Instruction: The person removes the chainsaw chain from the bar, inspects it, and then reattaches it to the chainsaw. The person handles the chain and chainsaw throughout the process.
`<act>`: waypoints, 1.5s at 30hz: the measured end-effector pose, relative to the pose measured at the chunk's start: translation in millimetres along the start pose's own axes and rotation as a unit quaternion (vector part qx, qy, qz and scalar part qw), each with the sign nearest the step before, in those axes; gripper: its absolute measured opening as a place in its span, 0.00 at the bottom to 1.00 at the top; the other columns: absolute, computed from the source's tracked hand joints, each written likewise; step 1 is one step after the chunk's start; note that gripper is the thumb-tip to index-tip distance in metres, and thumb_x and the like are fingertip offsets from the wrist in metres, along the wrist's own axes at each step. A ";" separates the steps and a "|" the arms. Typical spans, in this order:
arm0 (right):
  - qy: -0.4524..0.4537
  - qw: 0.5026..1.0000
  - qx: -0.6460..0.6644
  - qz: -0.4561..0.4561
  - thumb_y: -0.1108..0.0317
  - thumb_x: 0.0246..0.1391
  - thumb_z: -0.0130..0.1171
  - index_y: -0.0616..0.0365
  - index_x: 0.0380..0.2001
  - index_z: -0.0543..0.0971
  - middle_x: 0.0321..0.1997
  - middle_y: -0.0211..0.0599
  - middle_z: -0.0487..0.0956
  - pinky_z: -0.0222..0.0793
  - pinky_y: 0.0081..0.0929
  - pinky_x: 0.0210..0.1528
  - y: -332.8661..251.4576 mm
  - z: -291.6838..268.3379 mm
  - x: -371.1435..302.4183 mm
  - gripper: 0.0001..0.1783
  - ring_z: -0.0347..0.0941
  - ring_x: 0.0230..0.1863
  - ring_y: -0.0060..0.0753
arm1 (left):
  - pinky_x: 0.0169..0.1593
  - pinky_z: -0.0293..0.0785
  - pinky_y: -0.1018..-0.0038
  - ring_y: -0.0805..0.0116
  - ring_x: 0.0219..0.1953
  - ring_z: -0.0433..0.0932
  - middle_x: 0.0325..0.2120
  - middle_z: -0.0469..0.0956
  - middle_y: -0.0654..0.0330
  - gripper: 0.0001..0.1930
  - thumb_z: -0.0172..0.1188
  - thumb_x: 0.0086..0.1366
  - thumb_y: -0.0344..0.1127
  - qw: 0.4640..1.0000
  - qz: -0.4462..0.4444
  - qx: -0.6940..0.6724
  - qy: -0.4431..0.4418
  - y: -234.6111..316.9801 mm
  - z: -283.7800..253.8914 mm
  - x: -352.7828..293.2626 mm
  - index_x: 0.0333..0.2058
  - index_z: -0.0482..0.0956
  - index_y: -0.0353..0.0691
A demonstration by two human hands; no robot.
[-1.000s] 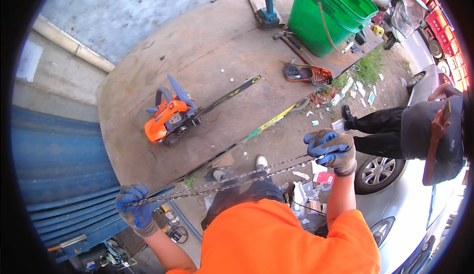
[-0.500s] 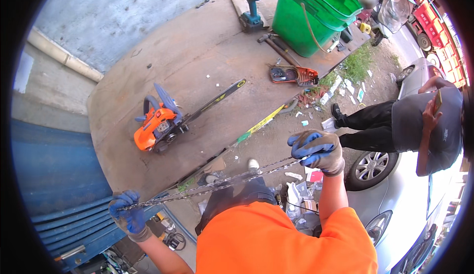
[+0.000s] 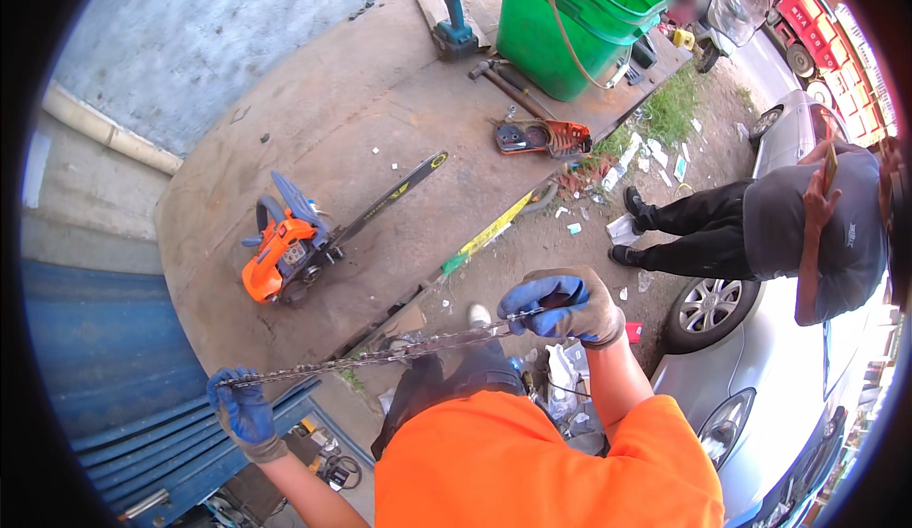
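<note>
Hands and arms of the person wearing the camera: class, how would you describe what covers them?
The left hand and right hand wear work gloves with blue fingers and greyish-brown cuffs; the right glove's back is greyish-brown too. The right sleeve is short and orange, with no marking visible. The visible forearms are bare.

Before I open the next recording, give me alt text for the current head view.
A gloved left hand and right hand hold a chain stretched between them. Beyond, a chainsaw lies on a table, with a drill and green bucket farther off; another person stands at right.
</note>
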State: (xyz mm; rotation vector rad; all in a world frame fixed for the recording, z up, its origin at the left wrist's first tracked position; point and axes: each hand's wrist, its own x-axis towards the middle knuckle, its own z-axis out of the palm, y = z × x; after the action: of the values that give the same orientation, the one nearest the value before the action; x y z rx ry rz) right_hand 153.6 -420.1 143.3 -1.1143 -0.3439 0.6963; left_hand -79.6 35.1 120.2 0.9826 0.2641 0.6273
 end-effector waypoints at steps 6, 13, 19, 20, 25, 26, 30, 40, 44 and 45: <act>-0.079 0.972 0.218 0.029 0.71 0.47 0.65 0.76 0.58 0.68 0.43 0.45 0.79 0.67 0.41 0.55 7.5 6.3 -3.3 0.35 0.75 0.47 0.43 | 0.56 0.76 0.61 0.64 0.48 0.79 0.48 0.80 0.58 0.12 0.54 0.70 0.31 0.997 -0.045 -0.057 0.017 -5.0 -19.1 -2.0 0.51 0.76 0.39; -0.137 0.924 0.357 -0.026 0.69 0.49 0.60 0.75 0.63 0.62 0.46 0.47 0.78 0.61 0.45 0.61 31.8 18.3 4.1 0.38 0.72 0.54 0.47 | 0.55 0.77 0.61 0.64 0.46 0.81 0.46 0.81 0.58 0.12 0.53 0.70 0.30 0.989 -0.104 -0.097 0.034 -11.5 -24.2 -2.2 0.50 0.77 0.39; -0.152 0.910 0.385 -0.029 0.64 0.51 0.59 0.76 0.63 0.62 0.45 0.48 0.79 0.63 0.44 0.58 37.9 22.9 6.3 0.39 0.74 0.50 0.46 | 0.54 0.77 0.61 0.65 0.46 0.81 0.47 0.81 0.58 0.13 0.52 0.70 0.30 0.989 -0.107 -0.096 0.042 -15.5 -33.9 -5.3 0.50 0.78 0.39; -0.155 0.907 0.389 -0.033 0.64 0.51 0.58 0.76 0.62 0.62 0.45 0.48 0.79 0.63 0.44 0.58 39.3 23.1 6.9 0.39 0.74 0.50 0.46 | 0.54 0.78 0.61 0.65 0.46 0.81 0.47 0.81 0.58 0.13 0.52 0.70 0.30 0.989 -0.105 -0.092 0.047 -15.5 -34.7 -6.2 0.50 0.78 0.39; -0.170 0.894 0.413 -0.046 0.62 0.52 0.58 0.74 0.62 0.64 0.47 0.50 0.78 0.63 0.43 0.57 48.9 22.1 10.2 0.38 0.74 0.49 0.45 | 0.56 0.76 0.62 0.63 0.48 0.81 0.47 0.81 0.55 0.14 0.49 0.72 0.33 0.989 -0.103 -0.104 0.022 -16.3 -33.0 -8.5 0.51 0.77 0.38; -0.174 0.889 0.419 -0.053 0.61 0.52 0.57 0.73 0.62 0.64 0.48 0.51 0.78 0.63 0.43 0.57 49.5 22.7 10.9 0.37 0.74 0.49 0.45 | 0.56 0.76 0.62 0.63 0.48 0.81 0.47 0.81 0.55 0.14 0.49 0.72 0.33 0.989 -0.103 -0.105 0.023 -16.4 -32.8 -8.6 0.51 0.77 0.38; -0.141 0.891 0.431 -0.039 0.60 0.52 0.57 0.71 0.62 0.65 0.53 0.55 0.76 0.63 0.43 0.57 45.2 26.0 10.4 0.37 0.74 0.49 0.44 | 0.56 0.76 0.62 0.63 0.47 0.81 0.47 0.81 0.55 0.14 0.49 0.72 0.33 0.989 -0.105 -0.099 0.030 -18.7 -38.6 -9.5 0.52 0.77 0.38; -0.096 0.901 0.421 -0.033 0.58 0.52 0.58 0.69 0.64 0.63 0.59 0.58 0.73 0.62 0.39 0.60 40.1 28.2 11.4 0.39 0.73 0.52 0.44 | 0.52 0.79 0.65 0.64 0.45 0.82 0.45 0.82 0.57 0.13 0.51 0.71 0.32 0.981 -0.135 -0.105 0.093 -38.0 -35.3 -8.8 0.51 0.77 0.39; -0.084 0.900 0.425 -0.035 0.59 0.52 0.58 0.69 0.65 0.62 0.60 0.58 0.72 0.62 0.39 0.60 40.5 29.8 12.1 0.40 0.74 0.52 0.44 | 0.52 0.79 0.64 0.64 0.46 0.81 0.45 0.82 0.56 0.14 0.51 0.71 0.34 0.977 -0.147 -0.117 0.104 -47.1 -38.0 -11.9 0.51 0.77 0.41; -0.085 0.901 0.424 -0.037 0.59 0.52 0.58 0.69 0.65 0.62 0.61 0.58 0.72 0.63 0.39 0.60 40.6 29.5 11.9 0.40 0.74 0.52 0.44 | 0.51 0.79 0.64 0.64 0.46 0.81 0.45 0.82 0.56 0.14 0.51 0.71 0.34 0.976 -0.152 -0.122 0.097 -48.5 -37.9 -11.9 0.52 0.77 0.41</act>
State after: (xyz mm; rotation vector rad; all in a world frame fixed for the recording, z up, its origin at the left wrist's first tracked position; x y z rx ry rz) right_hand 131.7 -380.9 117.8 -0.2079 -0.1900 0.7661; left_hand -89.0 34.8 58.3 0.6282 0.4887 0.4621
